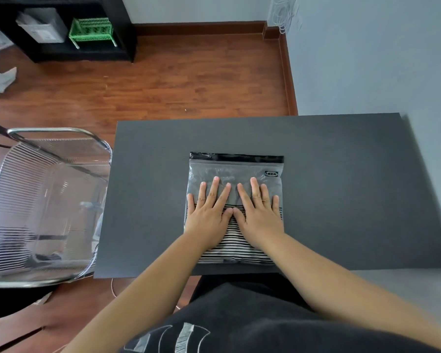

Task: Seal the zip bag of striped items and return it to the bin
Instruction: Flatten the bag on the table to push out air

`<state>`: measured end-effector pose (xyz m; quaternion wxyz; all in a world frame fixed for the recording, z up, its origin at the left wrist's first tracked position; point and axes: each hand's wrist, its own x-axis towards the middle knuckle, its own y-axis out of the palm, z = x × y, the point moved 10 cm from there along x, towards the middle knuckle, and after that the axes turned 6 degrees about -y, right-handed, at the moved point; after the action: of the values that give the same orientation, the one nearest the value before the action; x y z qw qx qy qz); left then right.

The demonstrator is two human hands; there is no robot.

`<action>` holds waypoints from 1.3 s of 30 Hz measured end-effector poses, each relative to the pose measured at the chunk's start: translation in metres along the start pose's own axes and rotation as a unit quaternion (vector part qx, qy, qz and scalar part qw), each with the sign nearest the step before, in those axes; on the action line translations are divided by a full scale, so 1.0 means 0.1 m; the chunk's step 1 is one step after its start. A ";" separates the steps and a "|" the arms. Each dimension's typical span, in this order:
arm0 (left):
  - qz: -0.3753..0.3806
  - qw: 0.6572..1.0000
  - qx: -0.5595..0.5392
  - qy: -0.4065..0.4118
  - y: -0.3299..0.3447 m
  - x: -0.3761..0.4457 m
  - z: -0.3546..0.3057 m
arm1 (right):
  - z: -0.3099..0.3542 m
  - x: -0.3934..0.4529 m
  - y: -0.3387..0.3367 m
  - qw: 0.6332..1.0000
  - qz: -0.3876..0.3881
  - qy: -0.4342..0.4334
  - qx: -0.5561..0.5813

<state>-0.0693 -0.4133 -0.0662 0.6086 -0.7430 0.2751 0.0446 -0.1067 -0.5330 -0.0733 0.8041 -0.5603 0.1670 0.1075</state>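
Two flat, open hands [233,212] pressing clear plastic zip bag [236,174] (soft, slippery), grasping nothing; best pinched along black seal strip [236,157].

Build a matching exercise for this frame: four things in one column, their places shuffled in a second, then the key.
1. clear zip bag with black seal strip
2. left hand
3. clear plastic bin with metal rim
4. green plastic basket

A. on the black shelf
B. left of the table
C. flat on the dark grey table
D. pressing the bag's left half

Pairs: 1-C, 2-D, 3-B, 4-A
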 end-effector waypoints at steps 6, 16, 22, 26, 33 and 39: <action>-0.003 1.000 0.002 -0.016 0.03 0.03 0.07 | -0.08 0.01 0.01 1.000 -0.004 0.012 0.008; -0.026 0.995 -0.003 -0.099 -0.09 0.04 0.59 | -0.79 -0.12 -0.24 0.997 -0.025 0.076 -0.009; -0.097 0.992 0.007 -0.081 -0.41 0.05 0.54 | -0.95 -0.08 -0.48 0.984 -0.078 0.152 0.043; -0.072 0.995 0.055 0.037 -0.37 0.34 -0.09 | -0.13 0.15 -0.51 0.994 -0.099 0.008 0.045; -0.055 0.996 0.062 0.036 -0.17 0.41 0.01 | -0.31 0.25 -0.23 0.995 -0.064 0.073 0.036; -0.088 0.992 0.044 -0.075 -0.29 0.31 0.52 | -0.77 0.16 -0.38 0.990 -0.067 0.121 0.022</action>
<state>-0.0160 -0.3727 -0.0665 0.6611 -0.7314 0.1638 0.0338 -0.0902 -0.6189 -0.0712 0.7953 -0.5615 0.2277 -0.0187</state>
